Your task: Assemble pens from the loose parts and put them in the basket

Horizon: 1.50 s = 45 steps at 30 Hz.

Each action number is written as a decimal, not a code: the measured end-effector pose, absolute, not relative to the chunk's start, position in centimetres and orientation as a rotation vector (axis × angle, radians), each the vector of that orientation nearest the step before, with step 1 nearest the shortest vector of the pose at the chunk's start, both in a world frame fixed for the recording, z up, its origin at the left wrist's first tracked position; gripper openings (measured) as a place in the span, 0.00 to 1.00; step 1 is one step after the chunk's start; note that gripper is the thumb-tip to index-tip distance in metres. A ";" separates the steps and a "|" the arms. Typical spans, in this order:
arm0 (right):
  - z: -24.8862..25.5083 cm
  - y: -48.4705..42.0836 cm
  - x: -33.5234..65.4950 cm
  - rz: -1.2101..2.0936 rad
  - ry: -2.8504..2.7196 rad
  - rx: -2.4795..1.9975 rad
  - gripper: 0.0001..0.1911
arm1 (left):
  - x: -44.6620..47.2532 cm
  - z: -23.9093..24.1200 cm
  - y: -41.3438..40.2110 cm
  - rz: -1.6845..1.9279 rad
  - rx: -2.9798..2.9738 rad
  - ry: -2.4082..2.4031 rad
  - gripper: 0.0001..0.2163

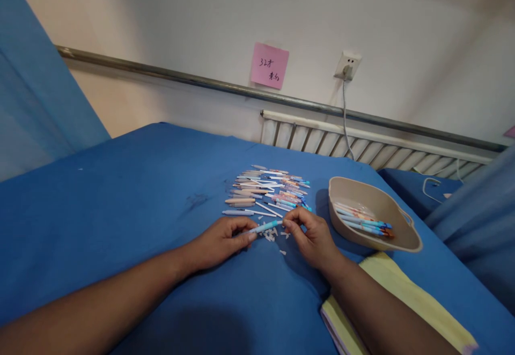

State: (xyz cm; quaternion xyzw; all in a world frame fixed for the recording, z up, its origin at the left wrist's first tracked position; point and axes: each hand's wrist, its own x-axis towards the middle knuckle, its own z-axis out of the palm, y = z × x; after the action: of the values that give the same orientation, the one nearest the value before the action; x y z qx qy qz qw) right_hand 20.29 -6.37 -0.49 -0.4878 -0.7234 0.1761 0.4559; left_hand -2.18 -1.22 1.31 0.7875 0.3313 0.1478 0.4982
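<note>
Between my hands a light blue pen (267,227) lies level, just above the table. My left hand (225,241) is closed round one end of its barrel. The fingertips of my right hand (309,231) pinch the other end, where a small pale tip shows. Under the pen are scattered small white pieces (270,235), too small to name surely. Just beyond lie rows of pen parts: barrels (242,201) in beige and pale blue on the left, thin white refills (265,185) in the middle, and coloured pieces (292,197) on the right.
A beige basket (372,187) with several pens (364,220) inside stands to the right. A folded yellow cloth (406,296) lies under my right forearm. Blue cloth covers the table (120,199). Behind are a radiator (314,139), a metal rail and a wall socket (348,66) with a cable.
</note>
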 end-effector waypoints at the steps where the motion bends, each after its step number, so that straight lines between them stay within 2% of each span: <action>1: -0.4 -6.4 20.3 0.429 -1.798 -1.207 0.05 | -2.2 1.3 -1.2 0.369 1.928 0.798 0.11; 19: 0.1 -6.8 19.8 0.423 -1.889 -1.243 0.13 | -2.0 1.4 -2.0 0.384 2.111 0.748 0.13; 23: 0.0 -6.8 19.9 0.577 -1.877 -1.177 0.19 | -1.9 1.5 -2.1 0.361 2.043 0.751 0.13; 28: -1.1 -5.6 21.1 0.739 -1.536 -1.197 0.26 | -1.9 1.4 -1.9 0.358 1.820 0.799 0.12; 33: -2.0 -4.4 22.0 0.686 -1.465 -1.458 0.18 | -2.0 1.0 -1.3 0.377 1.710 0.790 0.13; 40: -2.1 -4.6 22.0 0.531 -1.707 -1.583 0.06 | -1.9 0.7 -1.1 0.397 1.659 0.793 0.12; 45: -2.2 -4.7 22.1 0.450 -1.891 -1.601 0.04 | -1.9 0.7 -1.1 0.404 1.654 0.796 0.12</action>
State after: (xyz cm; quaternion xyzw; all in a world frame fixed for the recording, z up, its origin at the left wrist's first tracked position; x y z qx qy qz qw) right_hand 22.05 -4.73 -2.15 -0.6052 -0.7148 0.1700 0.3064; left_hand -1.92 -1.09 0.72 0.7105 0.3421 0.1735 0.5899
